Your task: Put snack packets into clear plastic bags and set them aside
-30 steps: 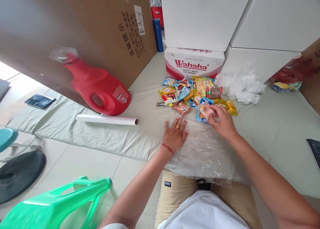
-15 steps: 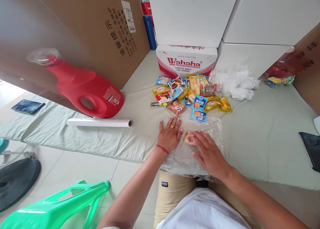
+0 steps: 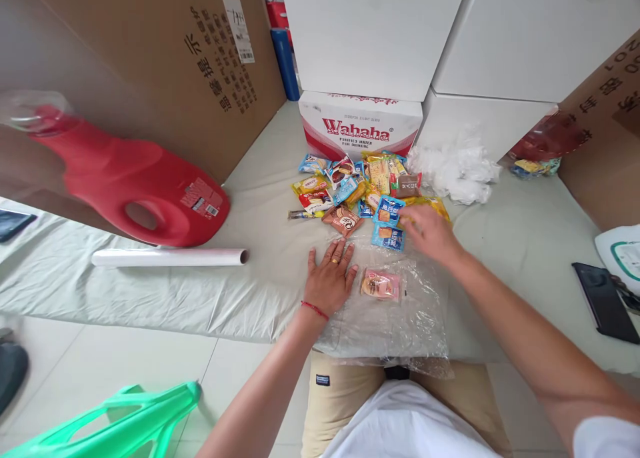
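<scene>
Counting what lies before me, I get one pink wrapped snack [image 3: 381, 285], alone on one clear plastic bag [image 3: 395, 331], plus two blue packets, a far one [image 3: 389, 211] and a near one [image 3: 388, 238], at the near side of the heaped snacks. One brown packet [image 3: 343, 221] lies just left of them; the rest overlap too much for me to count.

The pink snack lies flat, its long axis running left to right, pink end to the right. The bag is spread flat, its near edge drooping over the rim of the cloth-covered surface [image 3: 510, 311].

My left hand [image 3: 330, 281] lies palm down and fingers spread, grasping nothing, on the bag's left side. My right hand [image 3: 430, 231] has its fingertips at the far blue packet's right edge; I cannot tell whether they grip it. That hand hides part of the yellow packets [image 3: 440, 208] beyond.

One Wahaha carton [image 3: 360, 121] blocks the heap's far side, and crumpled clear plastic [image 3: 457, 168] sits to its right. Well to the left are one red jug [image 3: 135, 165] and one white roll [image 3: 170, 257].
</scene>
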A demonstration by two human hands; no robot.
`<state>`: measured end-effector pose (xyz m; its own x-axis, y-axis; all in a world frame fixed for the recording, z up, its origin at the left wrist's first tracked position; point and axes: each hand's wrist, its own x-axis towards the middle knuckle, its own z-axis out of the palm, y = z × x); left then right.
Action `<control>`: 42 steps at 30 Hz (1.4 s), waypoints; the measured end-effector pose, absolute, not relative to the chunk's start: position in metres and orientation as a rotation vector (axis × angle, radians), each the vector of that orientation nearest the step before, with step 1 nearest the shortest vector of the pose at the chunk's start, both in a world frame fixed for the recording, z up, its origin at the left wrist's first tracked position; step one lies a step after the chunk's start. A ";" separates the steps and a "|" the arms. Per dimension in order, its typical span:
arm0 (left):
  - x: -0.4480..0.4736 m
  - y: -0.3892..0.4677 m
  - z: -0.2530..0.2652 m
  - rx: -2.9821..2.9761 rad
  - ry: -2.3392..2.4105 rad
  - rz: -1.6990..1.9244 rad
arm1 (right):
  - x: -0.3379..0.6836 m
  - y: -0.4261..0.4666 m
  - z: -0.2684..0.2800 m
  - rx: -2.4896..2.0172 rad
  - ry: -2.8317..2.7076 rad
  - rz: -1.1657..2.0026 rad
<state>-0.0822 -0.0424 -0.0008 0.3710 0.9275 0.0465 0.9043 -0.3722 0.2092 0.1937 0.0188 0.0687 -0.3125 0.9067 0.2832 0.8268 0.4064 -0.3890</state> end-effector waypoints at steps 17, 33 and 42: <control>-0.082 -0.043 -0.001 2.479 1.675 0.259 | 0.300 0.035 0.053 -2.064 -1.470 0.261; -0.080 -0.042 0.002 2.524 1.708 0.161 | 0.188 0.137 0.075 -2.118 -1.964 0.180; -0.082 -0.042 0.004 2.498 1.681 0.156 | 0.140 0.170 0.059 -2.177 -1.816 0.148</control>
